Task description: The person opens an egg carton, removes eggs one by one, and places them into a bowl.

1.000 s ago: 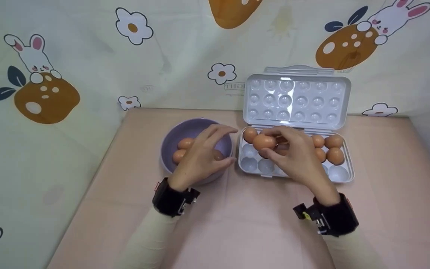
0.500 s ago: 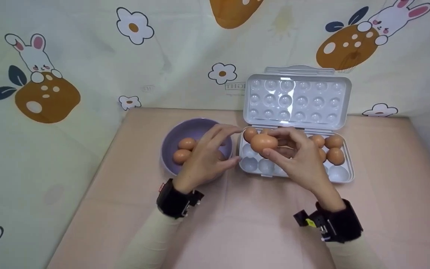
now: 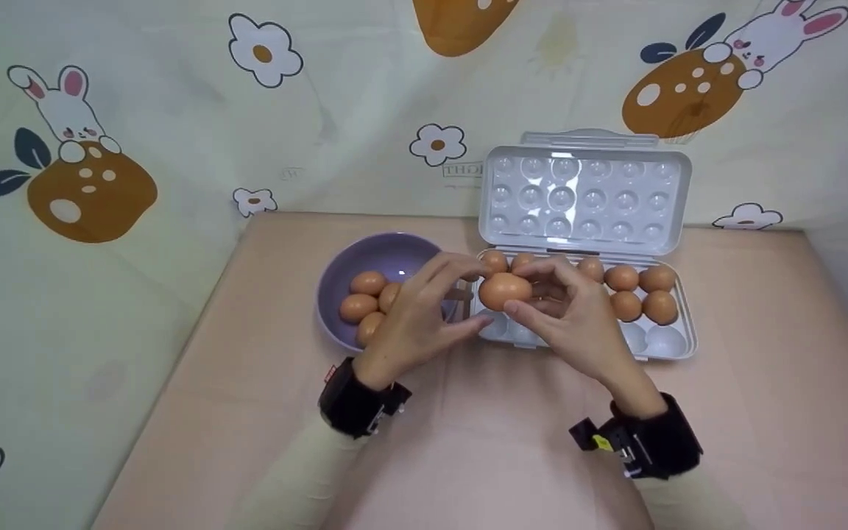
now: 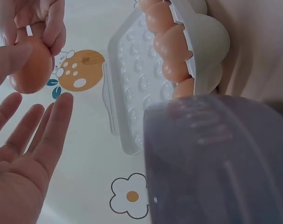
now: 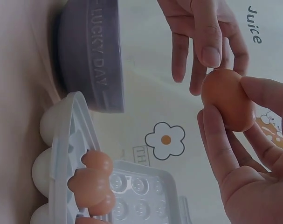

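Passing a brown egg (image 3: 503, 290) between hands: my right hand (image 3: 575, 316) pinches it in its grip above the egg tray (image 3: 670, 346)'s left edge, beside the purple bowl (image 3: 336, 283). My left hand (image 3: 413, 324), fingers apart, reaches in; I judge it must close gently before the right releases.

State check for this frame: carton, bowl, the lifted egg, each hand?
egg carton: lid open, partly filled.
purple bowl: upright, holds eggs.
egg: lifted, between the hands.
right hand: pinches the egg.
left hand: fingers spread, thumb touching the egg.
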Tool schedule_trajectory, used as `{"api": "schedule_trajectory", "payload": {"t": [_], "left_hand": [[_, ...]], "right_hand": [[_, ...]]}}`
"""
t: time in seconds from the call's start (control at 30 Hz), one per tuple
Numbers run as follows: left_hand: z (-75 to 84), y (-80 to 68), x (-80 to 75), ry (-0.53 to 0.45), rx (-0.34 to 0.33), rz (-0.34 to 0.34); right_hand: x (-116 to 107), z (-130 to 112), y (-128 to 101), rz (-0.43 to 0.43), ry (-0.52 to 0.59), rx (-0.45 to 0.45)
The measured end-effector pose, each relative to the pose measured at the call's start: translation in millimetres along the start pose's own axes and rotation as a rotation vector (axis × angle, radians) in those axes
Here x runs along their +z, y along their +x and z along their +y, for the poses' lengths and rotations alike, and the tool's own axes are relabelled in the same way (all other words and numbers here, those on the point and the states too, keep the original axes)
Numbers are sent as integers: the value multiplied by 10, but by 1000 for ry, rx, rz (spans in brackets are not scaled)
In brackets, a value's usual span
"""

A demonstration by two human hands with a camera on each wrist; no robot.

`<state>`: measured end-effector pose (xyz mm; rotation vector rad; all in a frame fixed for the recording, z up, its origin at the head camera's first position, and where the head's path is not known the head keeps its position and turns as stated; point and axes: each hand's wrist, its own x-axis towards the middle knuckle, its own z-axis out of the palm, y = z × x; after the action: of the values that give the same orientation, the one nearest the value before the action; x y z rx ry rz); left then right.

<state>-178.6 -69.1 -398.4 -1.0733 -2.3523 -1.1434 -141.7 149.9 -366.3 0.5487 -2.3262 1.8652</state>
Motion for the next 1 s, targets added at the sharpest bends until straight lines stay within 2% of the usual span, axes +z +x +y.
{"api": "schedule_trajectory", "payload": {"t": [0.23,0.53,0.67,0.83,1.0], "left_hand": [[28,3,63,27,39,9],[20,22,63,21,28,-7],[-11,25,-51,45,-16,-13],[-84,9,-282,100,-93,-18],[-194,-51,-512,161,-111,-56]], "right_hand": [[56,22,1,-22,-11,19],[46,5,-2,-70,-10,6],[-10,25,7,-51,-45,-34],[-109,186,39,-20,-65,-41],[-194,310,61,-33,-141,-77]]}}
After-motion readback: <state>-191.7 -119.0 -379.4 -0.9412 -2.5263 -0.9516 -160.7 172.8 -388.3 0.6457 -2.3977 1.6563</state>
